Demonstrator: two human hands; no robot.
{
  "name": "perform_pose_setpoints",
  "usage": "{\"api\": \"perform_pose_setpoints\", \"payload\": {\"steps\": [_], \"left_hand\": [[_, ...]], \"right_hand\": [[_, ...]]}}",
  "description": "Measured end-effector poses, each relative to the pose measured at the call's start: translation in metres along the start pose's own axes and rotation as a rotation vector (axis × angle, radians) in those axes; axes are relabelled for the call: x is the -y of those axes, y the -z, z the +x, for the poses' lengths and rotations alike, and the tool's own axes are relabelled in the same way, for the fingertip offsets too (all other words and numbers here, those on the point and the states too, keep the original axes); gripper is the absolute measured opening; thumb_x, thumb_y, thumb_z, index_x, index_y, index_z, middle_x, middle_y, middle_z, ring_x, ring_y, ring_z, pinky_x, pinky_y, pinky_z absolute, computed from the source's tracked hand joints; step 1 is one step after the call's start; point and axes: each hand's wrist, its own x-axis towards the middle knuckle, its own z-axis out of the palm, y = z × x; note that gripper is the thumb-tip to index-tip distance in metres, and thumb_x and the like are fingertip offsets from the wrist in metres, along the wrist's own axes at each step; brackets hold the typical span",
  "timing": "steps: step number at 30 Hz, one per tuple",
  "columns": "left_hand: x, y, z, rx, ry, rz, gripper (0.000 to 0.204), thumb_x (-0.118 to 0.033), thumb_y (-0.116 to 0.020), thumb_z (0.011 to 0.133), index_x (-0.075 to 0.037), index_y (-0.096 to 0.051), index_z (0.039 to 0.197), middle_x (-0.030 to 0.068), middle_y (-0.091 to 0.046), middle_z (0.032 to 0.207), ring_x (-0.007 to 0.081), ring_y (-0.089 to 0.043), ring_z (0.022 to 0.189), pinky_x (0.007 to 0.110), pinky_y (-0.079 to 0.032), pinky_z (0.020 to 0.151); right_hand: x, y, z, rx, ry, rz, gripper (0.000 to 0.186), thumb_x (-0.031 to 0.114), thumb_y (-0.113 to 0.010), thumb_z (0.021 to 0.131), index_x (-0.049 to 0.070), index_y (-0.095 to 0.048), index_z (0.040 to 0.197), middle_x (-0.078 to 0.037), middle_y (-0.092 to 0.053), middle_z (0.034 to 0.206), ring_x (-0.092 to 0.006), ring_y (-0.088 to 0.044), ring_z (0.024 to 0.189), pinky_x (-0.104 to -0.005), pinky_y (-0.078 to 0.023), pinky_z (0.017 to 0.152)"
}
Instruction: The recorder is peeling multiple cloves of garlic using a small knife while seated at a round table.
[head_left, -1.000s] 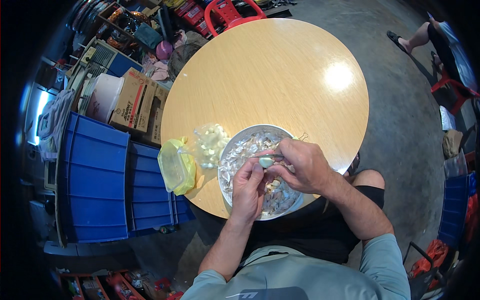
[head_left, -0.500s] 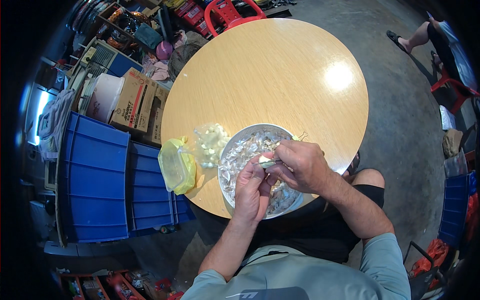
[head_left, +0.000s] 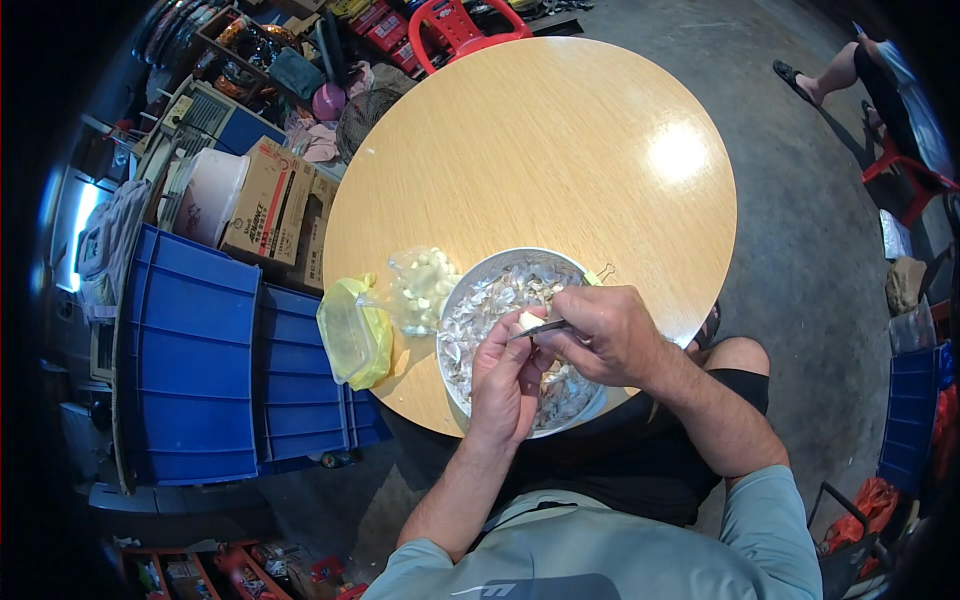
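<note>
A pale garlic clove (head_left: pixel 528 321) is pinched in the fingertips of my left hand (head_left: pixel 503 388). Closed around a small knife, my right hand (head_left: pixel 612 334) lays its dark blade (head_left: pixel 538 329) against the clove. Both hands are above a white bowl (head_left: pixel 462 404) filled with papery garlic skins (head_left: pixel 520 282). Whether whole cloves lie among the skins cannot be told. Left of the bowl, a clear plastic bag (head_left: pixel 424 290) contains several peeled cloves. Beside that bag stands a clear plastic tub (head_left: pixel 357 332) with a yellow bag (head_left: pixel 379 362) around it.
The round wooden table (head_left: pixel 520 150) stretches away from me. A binder clip (head_left: pixel 606 272) sits at the bowl's right rim. Blue plastic crates (head_left: pixel 190 360) and a cardboard box (head_left: pixel 268 205) are on the left. A red chair (head_left: pixel 458 28) stands behind the table; another person (head_left: pixel 880 75) sits far right.
The knife blade has turned so more of its dark face shows across the clove. My right hand has tilted slightly; the left hand stays nearly in place.
</note>
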Motion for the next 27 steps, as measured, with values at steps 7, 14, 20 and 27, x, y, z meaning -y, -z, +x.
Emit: {"api": "perform_pose_setpoints", "payload": {"steps": [7, 14, 20, 27], "left_hand": [[-0.005, -0.001, 0.005, -0.098, 0.136, -0.172, 0.029, -0.026, -0.053, 0.103, -0.003, -0.061, 0.120, 0.0084, -0.067, 0.111, 0.0161, -0.064, 0.099, 0.032, -0.051, 0.090], [-0.005, 0.014, 0.008, 0.036, 0.139, -0.209, 0.026, -0.026, -0.052, 0.104, -0.006, -0.059, 0.118, 0.0064, -0.067, 0.107, 0.0148, -0.062, 0.098, 0.032, -0.049, 0.088], [-0.007, -0.006, 0.007, -0.058, 0.044, -0.055, 0.022, -0.018, -0.052, 0.104, -0.005, -0.054, 0.122, 0.0070, -0.066, 0.108, 0.0147, -0.063, 0.098, 0.031, -0.050, 0.088], [-0.007, -0.003, 0.009, -0.028, -0.014, 0.011, 0.023, -0.017, -0.059, 0.103, -0.004, -0.054, 0.121, 0.0078, -0.066, 0.108, 0.0121, -0.064, 0.092, 0.026, -0.053, 0.085]], "right_hand": [[-0.005, 0.003, 0.000, 0.027, -0.018, 0.106, 0.020, 0.021, -0.073, 0.086, 0.004, -0.061, 0.088, -0.013, -0.061, 0.067, -0.0317, -0.066, 0.064, -0.0420, -0.051, 0.057], [-0.008, 0.003, 0.003, -0.019, -0.126, 0.001, 0.020, 0.015, -0.070, 0.085, 0.002, -0.054, 0.087, -0.015, -0.058, 0.071, -0.0344, -0.064, 0.067, -0.0432, -0.050, 0.058], [-0.006, 0.000, 0.002, 0.015, -0.031, 0.004, 0.026, 0.021, -0.071, 0.088, 0.002, -0.053, 0.088, -0.015, -0.059, 0.078, -0.0340, -0.064, 0.070, -0.0433, -0.050, 0.060], [-0.006, 0.000, 0.002, 0.034, -0.043, -0.014, 0.028, 0.023, -0.071, 0.089, 0.003, -0.052, 0.087, -0.014, -0.058, 0.075, -0.0327, -0.063, 0.068, -0.0439, -0.050, 0.059]]}}
